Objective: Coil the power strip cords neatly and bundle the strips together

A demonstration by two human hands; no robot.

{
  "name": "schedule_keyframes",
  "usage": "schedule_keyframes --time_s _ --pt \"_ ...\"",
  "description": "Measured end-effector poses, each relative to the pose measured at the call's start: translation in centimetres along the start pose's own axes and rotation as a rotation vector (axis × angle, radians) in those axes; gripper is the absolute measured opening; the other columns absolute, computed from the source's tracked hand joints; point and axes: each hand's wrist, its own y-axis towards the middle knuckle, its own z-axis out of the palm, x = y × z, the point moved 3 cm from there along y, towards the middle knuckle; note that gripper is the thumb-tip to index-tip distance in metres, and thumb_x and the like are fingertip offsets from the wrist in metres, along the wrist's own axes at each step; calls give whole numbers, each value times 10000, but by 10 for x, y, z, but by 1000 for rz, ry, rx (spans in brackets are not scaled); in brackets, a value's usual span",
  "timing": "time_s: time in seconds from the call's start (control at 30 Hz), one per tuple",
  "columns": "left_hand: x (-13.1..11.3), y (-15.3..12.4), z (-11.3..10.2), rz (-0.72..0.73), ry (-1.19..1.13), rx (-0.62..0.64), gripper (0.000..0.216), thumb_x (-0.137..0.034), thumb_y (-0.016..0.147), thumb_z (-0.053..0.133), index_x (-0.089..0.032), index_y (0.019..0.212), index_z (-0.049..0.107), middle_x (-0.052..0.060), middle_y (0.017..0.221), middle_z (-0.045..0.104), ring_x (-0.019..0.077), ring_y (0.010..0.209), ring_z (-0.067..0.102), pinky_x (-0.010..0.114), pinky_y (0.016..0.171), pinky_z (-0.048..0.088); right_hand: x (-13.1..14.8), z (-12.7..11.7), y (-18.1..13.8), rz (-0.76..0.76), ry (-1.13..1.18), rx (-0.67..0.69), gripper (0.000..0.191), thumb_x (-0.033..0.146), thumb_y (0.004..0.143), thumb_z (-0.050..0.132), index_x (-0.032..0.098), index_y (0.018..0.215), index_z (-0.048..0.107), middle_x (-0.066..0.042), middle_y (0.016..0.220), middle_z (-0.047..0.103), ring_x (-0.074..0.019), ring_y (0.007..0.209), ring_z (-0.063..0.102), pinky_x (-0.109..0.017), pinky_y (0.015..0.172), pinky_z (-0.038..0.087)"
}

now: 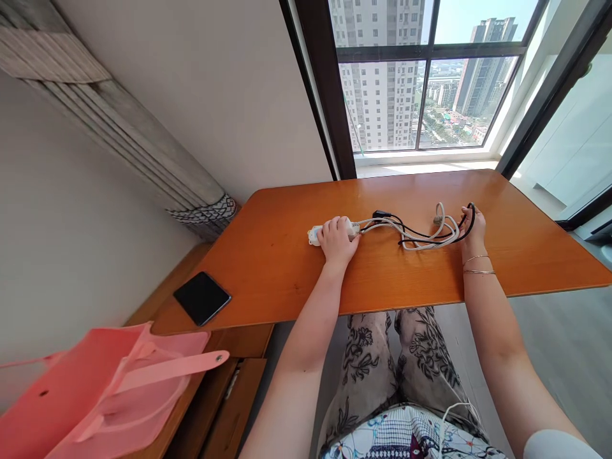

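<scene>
My left hand [337,241] is wrapped over a white power strip [313,236] that lies on the wooden table; both its ends show past my fingers. A white cable [415,247] runs from the strip to the right in loose loops. Tangled with it lies a black cable [410,229], with a black plug [381,215] near the strip. My right hand [473,231] is closed on the black cable at its right end, where a loop stands up above the fingers. Whether the white cable is also in this grip is hidden.
A dark-screened phone or tablet [201,298] lies on the left part of the wooden table [268,274]. Lower left is a pink bag-like container [71,389] with a strap. A gathered curtain [191,191] hangs at the left, and a window [421,102] stands behind the table.
</scene>
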Motion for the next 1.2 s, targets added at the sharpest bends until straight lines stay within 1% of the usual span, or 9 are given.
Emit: schedule_keyframes --time_s 0.13,0.27,0.37,0.43,0.6,0.7,0.83,0.97,1.2 --pt "2 0 0 -26 -9 6 543 -355 806 725 -226 1310 567 148 1424 596 376 1358 469 534 1134 345 12 -5 -5 -156 -25 -210 168 198 794 560 216 961 562 6 962 623 -123 864 641 -237 676 533" --pt "2 -1 -1 -25 -34 -13 505 -349 816 705 -222 1290 585 147 1406 615 372 1346 485 536 1133 342 35 -7 -25 -594 -183 -297 160 230 863 430 232 942 570 -26 980 614 -177 943 641 -361 823 562" --pt "-2 -3 -1 15 -64 -32 421 -308 847 648 -222 1257 609 136 1365 649 352 1341 509 534 1143 334 51 -2 -56 -923 -336 -178 144 285 898 449 238 851 576 -46 894 589 -222 923 627 -449 876 543" --pt "-4 -3 -1 63 -83 -37 384 -278 861 608 -223 1241 621 131 1348 663 334 1354 517 520 1161 325 59 8 -79 -1017 -527 23 202 329 923 473 246 810 618 -65 870 602 -250 925 623 -497 908 518" --pt "-5 -2 3 128 -93 -8 429 -220 862 554 -223 1287 617 121 1417 638 311 1428 482 510 1202 311 54 48 -128 -914 -1117 625 244 338 954 516 281 1018 745 -97 985 725 -304 1022 630 -537 1045 411" --pt "-1 -2 6 113 -70 -3 492 -214 850 559 -203 1340 596 136 1491 585 327 1475 432 535 1215 300 34 64 -143 -870 -1376 822 453 419 949 566 230 1355 638 -158 1265 698 -369 1203 580 -562 1105 348" --pt "1 -2 9 94 -51 4 480 -233 866 555 -188 1341 606 153 1498 576 343 1483 420 561 1223 293 5 63 -133 -776 -1644 905 827 595 897 630 130 1550 427 -262 1501 524 -454 1356 482 -663 1142 272" --pt "3 0 10 82 -57 0 448 -267 889 558 -200 1328 616 153 1480 591 349 1468 439 564 1224 296 -11 57 -104 -724 -1722 976 767 589 918 612 139 1524 471 -240 1498 539 -437 1417 448 -630 1186 257" --pt "5 1 9 74 -54 11 437 -281 896 570 -191 1321 619 158 1478 590 342 1447 463 525 1223 310 -29 50 -62 -675 -1693 933 791 557 852 693 150 1504 510 -220 1545 500 -420 1490 376 -566 1239 222"
